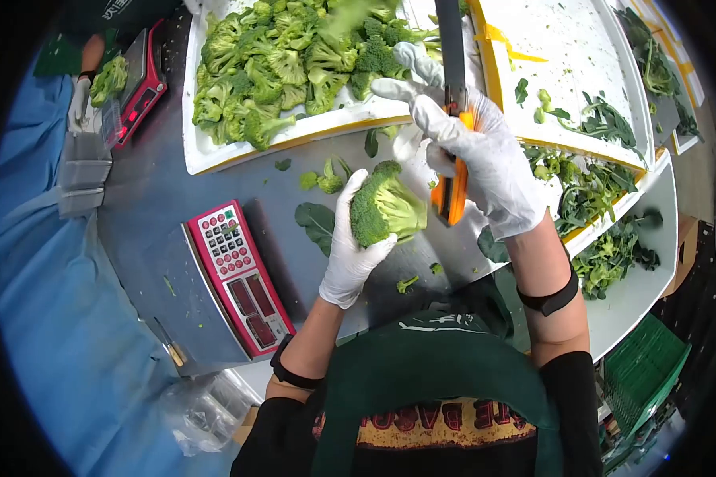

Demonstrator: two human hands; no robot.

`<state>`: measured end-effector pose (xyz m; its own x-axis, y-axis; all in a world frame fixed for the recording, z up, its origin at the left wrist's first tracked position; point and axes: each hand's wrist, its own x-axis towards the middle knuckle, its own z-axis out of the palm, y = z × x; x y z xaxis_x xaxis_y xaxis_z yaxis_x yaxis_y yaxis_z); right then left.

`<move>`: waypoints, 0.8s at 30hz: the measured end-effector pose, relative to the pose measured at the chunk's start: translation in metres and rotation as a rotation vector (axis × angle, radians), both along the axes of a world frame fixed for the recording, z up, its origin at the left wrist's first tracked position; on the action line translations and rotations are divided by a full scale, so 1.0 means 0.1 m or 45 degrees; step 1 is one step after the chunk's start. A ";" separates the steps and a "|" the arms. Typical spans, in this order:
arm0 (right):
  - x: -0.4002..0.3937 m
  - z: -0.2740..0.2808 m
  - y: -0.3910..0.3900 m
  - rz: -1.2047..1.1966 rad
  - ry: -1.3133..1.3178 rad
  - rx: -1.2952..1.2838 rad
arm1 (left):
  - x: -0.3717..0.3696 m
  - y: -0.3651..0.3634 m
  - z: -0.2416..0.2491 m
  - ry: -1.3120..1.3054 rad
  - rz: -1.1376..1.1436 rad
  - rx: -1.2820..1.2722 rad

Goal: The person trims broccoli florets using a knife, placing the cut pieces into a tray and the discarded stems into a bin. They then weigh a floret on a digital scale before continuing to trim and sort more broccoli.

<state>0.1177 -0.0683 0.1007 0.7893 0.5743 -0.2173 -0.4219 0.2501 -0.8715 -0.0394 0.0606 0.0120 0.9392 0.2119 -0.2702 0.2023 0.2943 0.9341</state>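
My left hand [350,253], in a white glove, is closed round a broccoli head [386,208]. The pale cut stalk side of the broccoli points right, towards my other hand. My gloved right hand [473,151] grips a knife [453,187] with an orange and black handle. Its dark blade points away from me, and some fingers stretch out beyond the handle. Beyond both hands, a white foam box [195,151] is heaped with broccoli florets [282,67]. A blurred green piece shows over the heap at the top.
A pink scale [239,278] stands left of my hands on the metal table [155,211]. Leaf scraps [317,225] lie nearby. On the right are more foam boxes [569,71] with trimmings. At far left, another person's gloved hand [79,103] is beside a red scale [139,87].
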 end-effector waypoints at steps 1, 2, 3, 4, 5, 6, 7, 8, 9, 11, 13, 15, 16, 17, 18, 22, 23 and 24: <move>0.01 -0.07 -0.01 -0.008 -0.029 -0.137 | 0.01 0.03 -0.03 -0.011 0.009 -0.034; 0.01 -0.13 -0.02 -0.012 -0.053 -0.274 | 0.02 0.06 -0.06 -0.025 0.019 -0.068; -0.03 -0.30 -0.06 -0.036 -0.079 -0.419 | 0.03 0.07 -0.08 -0.053 0.023 -0.095; -0.09 -0.49 -0.13 -0.058 -0.102 -0.565 | 0.03 0.08 -0.08 -0.052 0.017 -0.083; -0.19 -0.66 -0.24 0.004 -0.081 -0.556 | 0.04 0.10 -0.07 -0.045 0.005 -0.073; -0.31 -0.82 -0.36 -0.001 -0.018 -0.540 | 0.04 0.11 -0.06 -0.036 -0.013 -0.064; -0.40 -0.91 -0.46 -0.009 -0.017 -0.514 | 0.06 0.12 -0.06 -0.067 -0.034 -0.084; -0.49 -0.94 -0.56 -0.024 -0.017 -0.489 | 0.07 0.12 -0.05 -0.099 -0.061 -0.105; -0.58 -0.92 -0.65 -0.033 -0.015 -0.540 | 0.09 0.12 -0.05 -0.133 -0.091 -0.126; -0.75 -0.86 -0.79 -0.055 -0.009 -0.639 | 0.12 0.11 -0.09 -0.212 -0.142 -0.046; -0.86 -0.72 -0.89 0.024 -0.129 -0.842 | 0.15 0.12 -0.17 -0.267 -0.202 0.101; -0.97 -0.73 -0.99 0.057 -0.440 -0.983 | 0.16 0.15 -0.27 -0.296 -0.269 0.314; -1.03 -0.78 -1.05 0.027 -0.695 -1.034 | 0.17 0.14 -0.28 -0.326 -0.293 0.416; -1.07 -0.75 -1.08 0.064 -0.794 -1.105 | 0.19 0.14 -0.29 -0.357 -0.316 0.517; -1.10 -0.71 -1.11 0.102 -0.892 -1.175 | 0.20 0.13 -0.29 -0.387 -0.339 0.620; -1.17 -0.68 -1.09 0.295 -0.909 -1.480 | 0.21 0.07 -0.28 -0.409 -0.391 0.773; -1.19 -0.72 -1.08 0.274 -0.933 -1.476 | 0.21 0.05 -0.26 -0.406 -0.400 0.807; -1.20 -0.77 -1.07 0.245 -0.974 -1.473 | 0.22 0.04 -0.25 -0.404 -0.408 0.841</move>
